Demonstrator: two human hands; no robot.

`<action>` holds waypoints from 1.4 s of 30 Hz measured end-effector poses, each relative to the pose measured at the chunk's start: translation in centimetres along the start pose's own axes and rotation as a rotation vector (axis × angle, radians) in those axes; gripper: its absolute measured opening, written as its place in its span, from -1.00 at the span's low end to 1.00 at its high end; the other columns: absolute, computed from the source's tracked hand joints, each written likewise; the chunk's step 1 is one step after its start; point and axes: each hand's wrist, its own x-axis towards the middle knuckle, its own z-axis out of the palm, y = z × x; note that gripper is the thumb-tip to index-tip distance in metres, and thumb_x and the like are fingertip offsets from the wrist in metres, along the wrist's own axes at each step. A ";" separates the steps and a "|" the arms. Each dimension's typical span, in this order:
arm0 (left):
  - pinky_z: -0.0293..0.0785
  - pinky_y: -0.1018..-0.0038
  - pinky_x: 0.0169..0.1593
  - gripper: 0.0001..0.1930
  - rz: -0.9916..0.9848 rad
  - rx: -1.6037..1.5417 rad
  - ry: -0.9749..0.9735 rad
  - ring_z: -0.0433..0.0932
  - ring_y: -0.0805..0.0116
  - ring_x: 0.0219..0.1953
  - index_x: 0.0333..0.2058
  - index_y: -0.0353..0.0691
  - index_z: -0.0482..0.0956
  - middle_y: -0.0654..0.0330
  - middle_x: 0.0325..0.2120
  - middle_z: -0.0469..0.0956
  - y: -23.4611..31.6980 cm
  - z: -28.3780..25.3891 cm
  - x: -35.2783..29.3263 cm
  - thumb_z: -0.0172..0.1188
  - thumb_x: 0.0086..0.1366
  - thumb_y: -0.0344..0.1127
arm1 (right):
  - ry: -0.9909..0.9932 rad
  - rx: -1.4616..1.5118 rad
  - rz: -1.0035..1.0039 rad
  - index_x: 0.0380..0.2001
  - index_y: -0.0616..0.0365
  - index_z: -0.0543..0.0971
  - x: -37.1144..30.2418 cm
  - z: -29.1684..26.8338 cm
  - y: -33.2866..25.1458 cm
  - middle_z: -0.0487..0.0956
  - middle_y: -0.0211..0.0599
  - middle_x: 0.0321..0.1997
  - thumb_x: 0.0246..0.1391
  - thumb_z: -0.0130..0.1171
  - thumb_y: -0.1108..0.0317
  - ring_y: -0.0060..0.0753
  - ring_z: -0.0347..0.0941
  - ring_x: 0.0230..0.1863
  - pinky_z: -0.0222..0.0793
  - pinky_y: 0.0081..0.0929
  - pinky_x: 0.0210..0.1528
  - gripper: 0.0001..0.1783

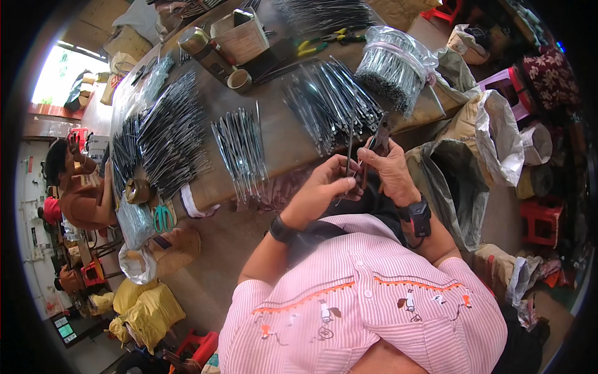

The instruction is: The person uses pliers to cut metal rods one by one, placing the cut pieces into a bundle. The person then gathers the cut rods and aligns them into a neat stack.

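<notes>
In front of my chest, my left hand (324, 187) is closed around a thin dark metal rod (351, 118) that stands nearly upright. Close beside it, my right hand (393, 171) grips a pair of pliers (380, 134), jaws pointing up and away from me. The lower part of the rod and the pliers' handles are partly hidden by my fingers. Just beyond my hands, a spread pile of similar rods (333, 100) lies at the table's near edge. To its left is a smaller, neater pile of rods (240, 149).
Larger rod heaps (171, 134) cover the table's left end, near teal-handled scissors (163, 218). A tape roll (239, 80), a box (240, 37) and yellow-green-handled pliers (311, 47) sit farther back. A plastic-wrapped rod bundle (392, 68) stands right. Open sacks (458, 187) flank me; another person (87, 193) sits left.
</notes>
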 end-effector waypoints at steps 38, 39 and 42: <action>0.24 0.72 -0.54 -0.87 0.350 0.509 0.344 0.37 0.70 -0.56 -0.23 -0.28 0.62 0.38 -0.47 0.53 -1.9 0.8 1.2 0.20 0.23 -0.51 | -0.284 0.377 0.368 -0.01 0.25 0.31 -3.8 -5.1 0.8 0.50 0.07 -0.10 -0.04 -0.07 0.46 -0.02 0.56 -0.31 0.54 -0.45 -0.39 -0.56; 0.26 0.71 -0.51 -0.87 0.379 0.547 0.338 0.38 0.68 -0.54 -0.23 -0.28 0.62 0.37 -0.46 0.53 -1.9 0.8 1.3 0.19 0.23 -0.52 | -0.270 0.250 0.333 0.00 0.25 0.31 -4.4 -4.9 0.7 0.49 0.06 -0.10 -0.08 -0.07 0.49 -0.05 0.56 -0.29 0.54 -0.46 -0.37 -0.53; 0.33 0.68 -0.39 -0.85 0.480 0.650 0.325 0.41 0.63 -0.46 -0.23 -0.30 0.62 0.35 -0.45 0.51 -1.9 0.8 1.3 0.18 0.22 -0.54 | -0.267 -0.086 0.250 0.05 0.22 0.32 -5.1 -4.4 0.5 0.47 -0.09 -0.06 -0.24 -0.06 0.61 -0.18 0.52 -0.15 0.50 -0.46 -0.22 -0.38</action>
